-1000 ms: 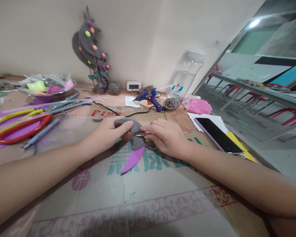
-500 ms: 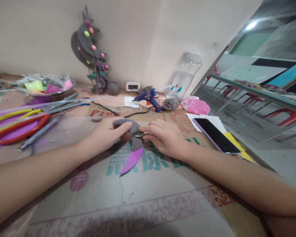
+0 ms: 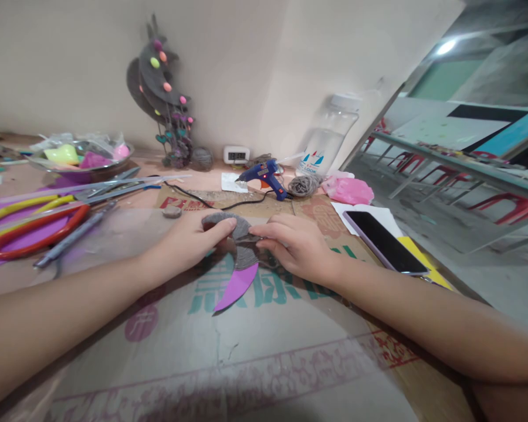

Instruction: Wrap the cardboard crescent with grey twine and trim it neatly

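A crescent-shaped purple sheet (image 3: 238,286) hangs between my hands. Grey yarn (image 3: 246,257) wraps its upper part, and its lower tip is bare purple. My left hand (image 3: 198,235) grips the wrapped upper end, thumb lying on top. At the crescent's right edge, my right hand (image 3: 297,243) pinches the grey yarn, its thumb and fingers pressed together. The strand between those fingertips is mostly hidden.
Behind the hands lie a blue glue gun (image 3: 266,176), a ball of grey yarn (image 3: 305,185) and a water bottle (image 3: 330,135). Red-and-yellow-handled scissors (image 3: 77,231) and a metal bowl (image 3: 77,167) are at left. A phone (image 3: 385,241) rests at right.
My right fingers have closed down on the yarn at the crescent's edge, and the pale gap seen there is gone. The crescent's lower part has shifted slightly right.
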The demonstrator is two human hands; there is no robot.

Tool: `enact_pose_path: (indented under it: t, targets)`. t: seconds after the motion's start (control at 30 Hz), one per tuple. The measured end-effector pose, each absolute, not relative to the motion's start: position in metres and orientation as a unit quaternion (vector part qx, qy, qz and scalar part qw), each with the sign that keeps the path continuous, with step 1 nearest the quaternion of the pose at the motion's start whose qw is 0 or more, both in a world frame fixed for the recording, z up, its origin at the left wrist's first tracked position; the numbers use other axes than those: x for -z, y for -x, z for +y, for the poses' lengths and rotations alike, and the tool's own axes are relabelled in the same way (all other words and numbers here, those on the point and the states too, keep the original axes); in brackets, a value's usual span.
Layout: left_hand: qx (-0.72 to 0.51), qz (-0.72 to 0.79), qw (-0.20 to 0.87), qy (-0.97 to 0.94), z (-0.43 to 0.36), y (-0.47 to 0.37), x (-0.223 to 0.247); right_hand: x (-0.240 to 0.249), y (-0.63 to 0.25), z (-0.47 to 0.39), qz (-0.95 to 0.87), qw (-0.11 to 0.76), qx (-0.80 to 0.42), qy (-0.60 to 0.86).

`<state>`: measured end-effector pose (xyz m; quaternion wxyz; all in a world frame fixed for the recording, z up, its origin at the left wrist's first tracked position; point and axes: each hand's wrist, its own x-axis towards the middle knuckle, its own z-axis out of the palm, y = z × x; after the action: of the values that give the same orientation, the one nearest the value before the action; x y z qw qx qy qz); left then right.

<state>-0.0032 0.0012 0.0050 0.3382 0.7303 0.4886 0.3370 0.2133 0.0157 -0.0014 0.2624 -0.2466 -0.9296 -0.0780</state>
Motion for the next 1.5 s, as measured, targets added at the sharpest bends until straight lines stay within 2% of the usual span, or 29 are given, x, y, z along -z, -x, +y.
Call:
enact_pose_path:
  t: [0.4,0.63,0.77,1.03,1.23,1.33,1.5]
  targets:
    - [-0.321,0.493,0.29,-0.755,0.0,0.003,-0.004,0.0,-0.21,0.009,-0.93,0.214,0.167,0.248]
    - [-0.323,0.484,0.276,-0.765,0.0,0.003,-0.004,-0.015,-0.206,-0.01,-0.923,0.145,0.297,0.198]
    - [-0.325,0.472,0.283,-0.769,0.0,0.003,-0.004,-0.024,-0.202,-0.021,-0.912,0.139,0.338,0.185]
    - [-0.32,0.479,0.275,-0.77,0.0,0.003,-0.004,-0.021,-0.202,-0.018,-0.924,0.149,0.296,0.191]
    - [-0.338,0.491,0.315,-0.739,0.001,0.003,-0.006,-0.006,-0.211,0.007,-0.923,0.266,0.152,0.234]
    - [-0.353,0.49,0.342,-0.72,0.001,0.004,-0.005,-0.002,-0.214,0.013,-0.921,0.281,0.102,0.25]
    - [-0.361,0.472,0.373,-0.713,0.002,0.004,-0.004,0.0,-0.214,0.015,-0.924,0.283,0.101,0.236]
